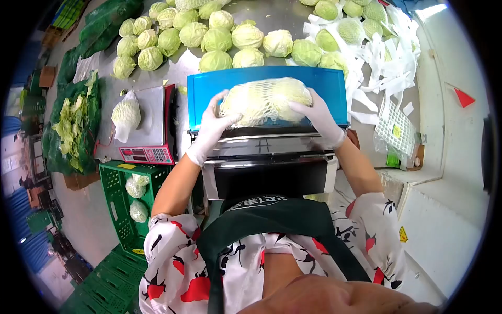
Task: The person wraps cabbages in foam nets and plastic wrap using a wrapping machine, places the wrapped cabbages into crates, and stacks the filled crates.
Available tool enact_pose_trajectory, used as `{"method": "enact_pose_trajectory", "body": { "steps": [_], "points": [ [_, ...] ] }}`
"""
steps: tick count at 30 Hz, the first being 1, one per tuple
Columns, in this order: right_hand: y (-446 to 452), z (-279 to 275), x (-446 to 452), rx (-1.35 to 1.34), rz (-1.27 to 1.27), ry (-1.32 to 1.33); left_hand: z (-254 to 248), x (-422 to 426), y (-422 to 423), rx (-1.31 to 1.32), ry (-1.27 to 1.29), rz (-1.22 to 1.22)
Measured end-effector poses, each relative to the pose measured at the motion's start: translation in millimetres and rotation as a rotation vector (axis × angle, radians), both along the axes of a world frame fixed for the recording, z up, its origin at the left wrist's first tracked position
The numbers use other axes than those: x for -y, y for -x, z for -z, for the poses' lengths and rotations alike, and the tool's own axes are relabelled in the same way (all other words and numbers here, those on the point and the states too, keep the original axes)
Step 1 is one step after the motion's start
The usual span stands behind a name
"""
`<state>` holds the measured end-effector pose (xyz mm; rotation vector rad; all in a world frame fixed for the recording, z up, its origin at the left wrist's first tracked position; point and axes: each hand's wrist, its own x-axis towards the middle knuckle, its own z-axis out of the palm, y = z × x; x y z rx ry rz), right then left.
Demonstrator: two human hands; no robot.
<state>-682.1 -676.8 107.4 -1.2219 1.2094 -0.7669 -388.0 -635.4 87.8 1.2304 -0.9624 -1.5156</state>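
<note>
My left hand [213, 125], in a white glove, grips the left end of a netted cabbage bundle [265, 100]. Its other end is held by my right hand [320, 116], gloved in white too. White foam mesh covers the bundle, which looks like two cabbages side by side under a shiny clear film. Behind and under it is the blue plate [209, 86] of a wrapping machine [269, 144], whose metal bar and rollers run across in front of my body.
Left of the machine, a netted cabbage [126, 116] lies on a red scale [170, 125]. Several bare cabbages [217, 39] cover the table behind; white foam nets [389, 57] are heaped at the right. A green crate [116, 180] with wrapped cabbages stands at lower left.
</note>
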Motion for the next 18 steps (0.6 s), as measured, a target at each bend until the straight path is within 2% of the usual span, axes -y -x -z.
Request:
{"method": "enact_pose_trajectory", "body": {
  "steps": [4, 6, 8, 9, 12, 13, 15, 18],
  "points": [
    [5, -37, -84, 0.046, 0.07, -0.262, -28, -69, -2, -0.082, -0.26, 0.139],
    [11, -72, -129, 0.17, 0.026, -0.45, -36, -115, -17, -0.332, -0.433, 0.253],
    [28, -49, -181, 0.088, -0.027, -0.502, -38, -151, -24, -0.318, -0.537, 0.43],
    [29, -42, -195, 0.058, -0.057, -0.622, -20, -170, -26, -0.248, -0.54, 0.475],
    [33, 7, -212, -0.057, -0.048, -0.769, 22, -186, -24, -0.385, -0.786, 0.401],
    [31, 16, -205, -0.037, -0.062, -0.816, 30, -181, -21, -0.294, -0.785, 0.392],
    [33, 30, -190, 0.09, -0.074, -0.931, 57, -178, -22, -0.346, -0.802, 0.419],
    [52, 37, -184, 0.373, -0.062, -1.138, 34, -172, -19, -0.321, -0.855, 0.363]
  ]
}}
